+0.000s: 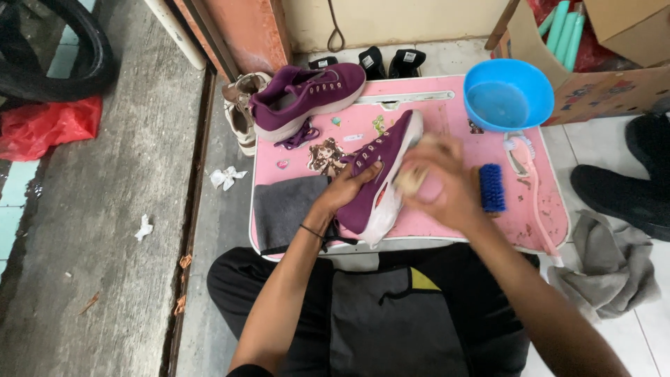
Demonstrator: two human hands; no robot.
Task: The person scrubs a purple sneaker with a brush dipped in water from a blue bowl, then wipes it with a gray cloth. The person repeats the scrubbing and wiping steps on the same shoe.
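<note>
pink table (pixel 447 119): hands scrubbing purple shoe (pixel 380 174)

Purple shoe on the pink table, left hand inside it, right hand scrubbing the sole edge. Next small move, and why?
Probably keep working the brush along the white sole toward the toe. The left hand braces the purple shoe on its side, and the right hand is blurred over the middle of the sole, so the toe end looks unreached. The blue bowl is close for a dip.

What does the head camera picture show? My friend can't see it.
A left hand holds a purple shoe on a pink table while the right hand rubs its sole with a brush. Its pair and a blue bowl sit nearby.
</note>
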